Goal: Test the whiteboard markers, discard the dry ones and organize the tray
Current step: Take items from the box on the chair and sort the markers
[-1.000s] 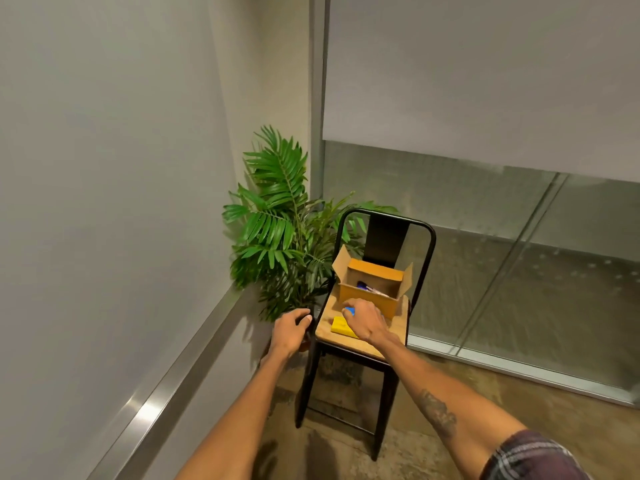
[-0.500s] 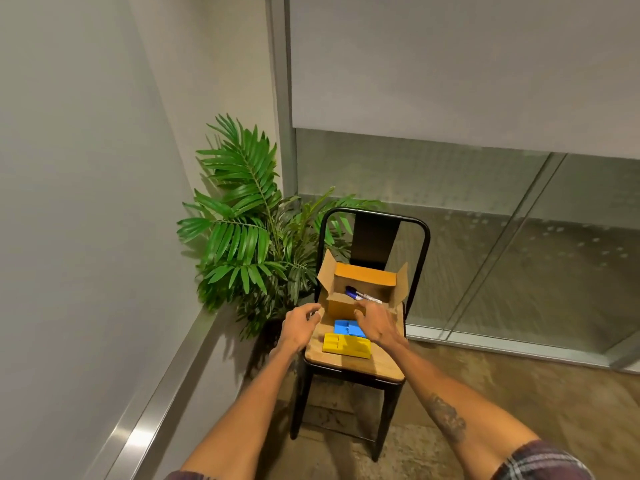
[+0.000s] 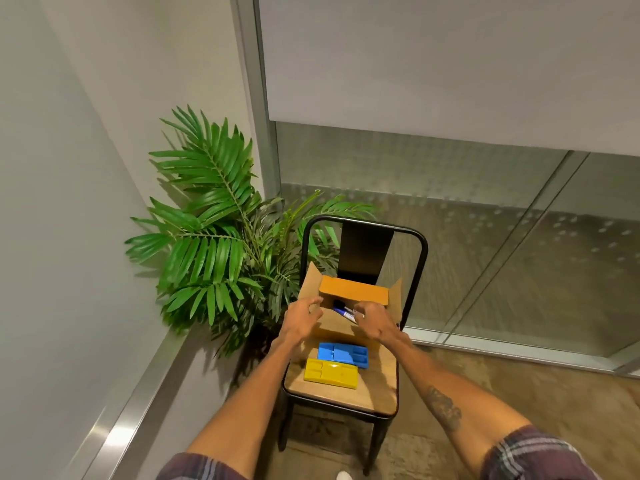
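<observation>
Cardboard box (image 3: 349, 292) between left hand (image 3: 302, 320) and right hand (image 3: 375, 322), fingers spread, gripping nothing.

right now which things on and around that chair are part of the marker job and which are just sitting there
Part of the job:
- cardboard box, open on the chair seat
- marker inside it
- blue tray
- yellow tray
- left hand and right hand, both at the box

Just there:
- chair
- palm plant

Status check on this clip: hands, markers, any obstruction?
Left hand and right hand open at the cardboard box. Markers inside, ungrasped. Blue tray, yellow tray on chair seat. No obstruction.
</observation>
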{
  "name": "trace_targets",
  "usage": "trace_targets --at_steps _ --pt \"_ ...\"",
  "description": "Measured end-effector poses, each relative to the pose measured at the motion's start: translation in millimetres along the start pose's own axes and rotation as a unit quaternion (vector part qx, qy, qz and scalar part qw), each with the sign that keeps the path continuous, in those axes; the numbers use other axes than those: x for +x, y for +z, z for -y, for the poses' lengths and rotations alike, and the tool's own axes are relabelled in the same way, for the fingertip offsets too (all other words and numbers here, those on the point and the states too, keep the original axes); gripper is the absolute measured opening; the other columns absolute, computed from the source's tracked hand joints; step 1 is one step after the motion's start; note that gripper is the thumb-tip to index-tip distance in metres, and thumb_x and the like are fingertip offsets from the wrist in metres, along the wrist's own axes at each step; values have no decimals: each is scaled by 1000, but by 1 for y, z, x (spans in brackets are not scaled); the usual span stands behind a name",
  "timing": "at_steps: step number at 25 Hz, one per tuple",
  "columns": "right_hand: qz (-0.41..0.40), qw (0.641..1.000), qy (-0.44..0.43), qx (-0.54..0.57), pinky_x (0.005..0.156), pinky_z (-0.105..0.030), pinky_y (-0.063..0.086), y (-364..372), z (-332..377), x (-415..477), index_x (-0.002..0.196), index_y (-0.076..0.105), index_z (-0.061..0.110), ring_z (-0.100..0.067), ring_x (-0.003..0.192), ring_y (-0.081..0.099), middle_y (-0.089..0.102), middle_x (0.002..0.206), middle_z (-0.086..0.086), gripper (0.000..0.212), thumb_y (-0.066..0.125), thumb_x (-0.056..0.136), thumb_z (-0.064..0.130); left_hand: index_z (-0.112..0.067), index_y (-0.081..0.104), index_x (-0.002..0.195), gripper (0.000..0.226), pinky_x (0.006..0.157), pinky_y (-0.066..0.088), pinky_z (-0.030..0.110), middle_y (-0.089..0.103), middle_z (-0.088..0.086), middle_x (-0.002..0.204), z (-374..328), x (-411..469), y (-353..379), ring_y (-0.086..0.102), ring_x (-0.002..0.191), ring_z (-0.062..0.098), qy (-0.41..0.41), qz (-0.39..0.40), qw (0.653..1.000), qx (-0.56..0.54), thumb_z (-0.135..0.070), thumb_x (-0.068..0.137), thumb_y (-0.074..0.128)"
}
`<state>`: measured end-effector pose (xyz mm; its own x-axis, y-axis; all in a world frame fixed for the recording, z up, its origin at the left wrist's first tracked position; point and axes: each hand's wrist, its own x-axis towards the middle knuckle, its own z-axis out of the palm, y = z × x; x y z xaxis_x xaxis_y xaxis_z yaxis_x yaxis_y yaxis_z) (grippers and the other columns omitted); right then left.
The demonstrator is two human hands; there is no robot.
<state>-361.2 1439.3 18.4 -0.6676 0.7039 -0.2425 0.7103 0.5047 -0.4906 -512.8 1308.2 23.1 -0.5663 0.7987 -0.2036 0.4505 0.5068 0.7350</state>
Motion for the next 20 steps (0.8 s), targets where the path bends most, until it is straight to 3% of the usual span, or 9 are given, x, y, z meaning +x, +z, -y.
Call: trace_targets --at_steps 2,3,6,9,14,17,20 --pt "36 999 4 -12 99 -37 46 1 -6 12 131 60 14 -27 121 56 61 133 -8 38 57 93 22 -13 55 139 43 74 43 0 59 6 138 0 15 7 61 102 10 -16 25 1000 2 -16 97 63" --pt "54 998 3 -14 99 -37 45 1 -9 17 131 59 15 -27 121 56 61 133 -8 41 60 91 23 -13 53 140 47 74 45 1 58 6 138 0 21 10 61 102 11 -21 39 999 1 -15 95 65" --pt "93 995 1 -20 98 -37 46 3 -20 31 135 56 17 -26 119 55 59 133 -7 52 68 86 29 -14 50 143 58 103 42 23 51 5 146 2 36 21 52 128 19 -27 61 998 22 -18 90 72" --pt "111 993 -5 -35 103 -37 42 8 -30 43 139 51 15 -26 127 50 55 139 -7 57 71 87 27 -17 45 146 69 115 30 31 41 5 154 4 45 31 37 141 21 -33 69 996 48 -20 85 77" --pt "114 993 5 -28 101 -36 43 19 -41 57 139 51 14 -26 123 53 56 136 -7 56 70 88 26 -18 33 153 85 123 13 38 16 5 165 12 58 46 2 153 26 -27 83 991 98 -20 82 79" --pt "118 993 4 -28 99 -36 45 21 -42 66 138 51 15 -26 121 55 58 134 -8 48 62 92 24 -17 33 153 86 124 10 40 15 8 165 13 67 51 2 153 29 -12 88 987 137 -26 81 80" --pt "103 995 -5 -1 105 -39 42 22 -43 68 143 44 19 -28 127 50 53 141 -6 53 61 92 20 -19 35 152 85 123 7 44 16 8 164 13 71 56 2 153 31 2 84 981 175 -33 81 79"
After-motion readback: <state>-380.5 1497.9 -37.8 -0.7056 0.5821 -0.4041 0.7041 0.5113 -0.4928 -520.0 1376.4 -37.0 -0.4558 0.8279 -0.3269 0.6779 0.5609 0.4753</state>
